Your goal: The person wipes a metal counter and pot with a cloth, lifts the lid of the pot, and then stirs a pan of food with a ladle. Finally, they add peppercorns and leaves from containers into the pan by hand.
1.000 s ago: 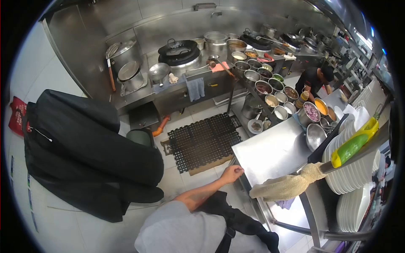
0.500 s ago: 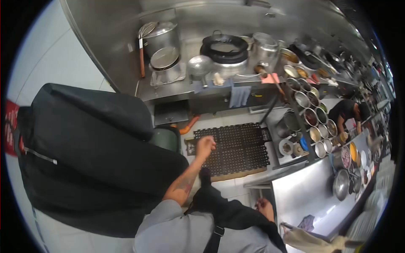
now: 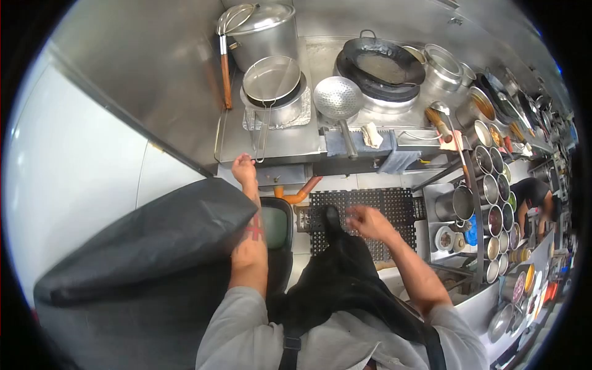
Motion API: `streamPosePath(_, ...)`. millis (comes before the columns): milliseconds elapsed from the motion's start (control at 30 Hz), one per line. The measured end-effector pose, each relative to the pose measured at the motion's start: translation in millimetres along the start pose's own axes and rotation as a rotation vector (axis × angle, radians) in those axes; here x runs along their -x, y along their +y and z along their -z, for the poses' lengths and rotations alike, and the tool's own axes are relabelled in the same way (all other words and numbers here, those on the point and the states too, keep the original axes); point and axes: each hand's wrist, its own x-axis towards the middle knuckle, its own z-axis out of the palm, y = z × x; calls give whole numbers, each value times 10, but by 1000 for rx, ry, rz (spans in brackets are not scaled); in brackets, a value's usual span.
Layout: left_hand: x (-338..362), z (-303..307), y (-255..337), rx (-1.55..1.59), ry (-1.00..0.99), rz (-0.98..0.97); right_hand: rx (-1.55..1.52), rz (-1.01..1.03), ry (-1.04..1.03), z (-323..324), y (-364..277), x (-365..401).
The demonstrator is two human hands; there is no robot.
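Observation:
My left hand (image 3: 244, 169) is raised at the stove counter's front edge, just left of the handle of a round mesh strainer (image 3: 272, 78). Its fingers are loosely bent, and I see nothing in them. The strainer rests over a pot (image 3: 280, 115) on a foil-covered ring. My right hand (image 3: 369, 223) hangs above the black rubber floor mat (image 3: 394, 206), fingers half curled and apart, holding nothing visible. A perforated ladle (image 3: 338, 98) lies to the right of the strainer, its handle over the counter edge. Beside it lies a crumpled white cloth (image 3: 372, 135).
A black wok (image 3: 383, 61) sits on the burner. A lidded stockpot (image 3: 264, 37) and a wooden-handled whisk (image 3: 226, 74) stand at the back left. Black-covered bulk (image 3: 148, 240) fills my left side. A rack of metal containers (image 3: 487, 185) is at right; another person (image 3: 531, 196) bends beyond it.
My view has come closer to the stove counter. My left hand has risen to the counter edge near the strainer handle. My right hand has come forward from beside the steel table to over the mat.

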Motion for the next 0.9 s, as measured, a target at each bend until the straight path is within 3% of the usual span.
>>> streamPosePath(100, -523, -231, 112, -84, -65, 11, -141, -12, -45, 256, -267, -1123)
streamPosePath(133, -719, -284, 102, -304, -138, 53, -200, -16, -30, 318, -349, -1549)
streamPosePath(167, -936, -334, 93, -524, -211, 96, -240, 107, 30, 261, -137, -2117)
streamPosePath(200, -1265, -334, -130, -745, -249, 27, -500, -29, 61, 282, -246, -2477)
streamPosePath(233, -1629, -242, -548, -806, -252, -61, -504, -30, 59, 262, -263, -2860)
streamPosePath(267, -1922, -244, -823, -866, -262, -158, -636, -164, 71, 214, -211, -3306)
streamPosePath(300, -1867, -408, -672, -808, -253, 15, -773, -312, 81, 151, -131, -3669)
streamPosePath(367, -1756, -626, -377, -802, -307, 278, -805, -380, 91, 0, 74, -4152)
streamPosePath(433, -1827, -767, -406, -852, -379, 363, -822, -435, 101, 18, 118, -4433)
streamPosePath(500, -1750, -797, -510, -465, -206, 294, -1131, -508, 144, 1, 105, -4501)
streamPosePath(767, -1907, -700, -647, -407, -176, 275, -1200, -590, 301, -237, 193, -4744)
streamPosePath(833, -2072, -601, -857, -643, -172, 101, -1170, -587, 295, -174, 122, -4771)
streamPosePath(900, -2082, -699, -735, -538, -184, 196, -1104, -597, 371, -99, 19, -4799)
